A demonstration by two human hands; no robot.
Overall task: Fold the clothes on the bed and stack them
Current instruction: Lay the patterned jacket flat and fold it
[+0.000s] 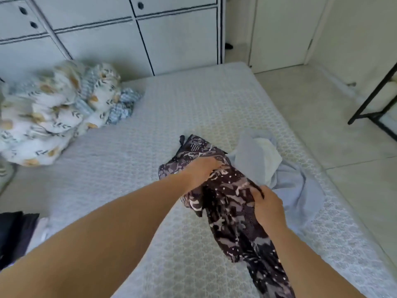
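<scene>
Gripping patterned garment (227,203), both hands (202,173)

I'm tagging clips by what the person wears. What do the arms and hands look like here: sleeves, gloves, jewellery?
Both forearms are bare right to the frame's lower edge, with no sleeve or cuff in view. The left hand and the right hand wear no gloves. No watch, bracelet or ring shows on the visible sides; the picture is slightly blurred, so a thin ring could be missed.

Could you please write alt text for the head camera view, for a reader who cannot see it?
Both hands, left hand and right hand, grip a dark patterned garment above a white bed. A light blue garment lies crumpled just beyond it, and floral bedding is bunched at the far left.
</scene>
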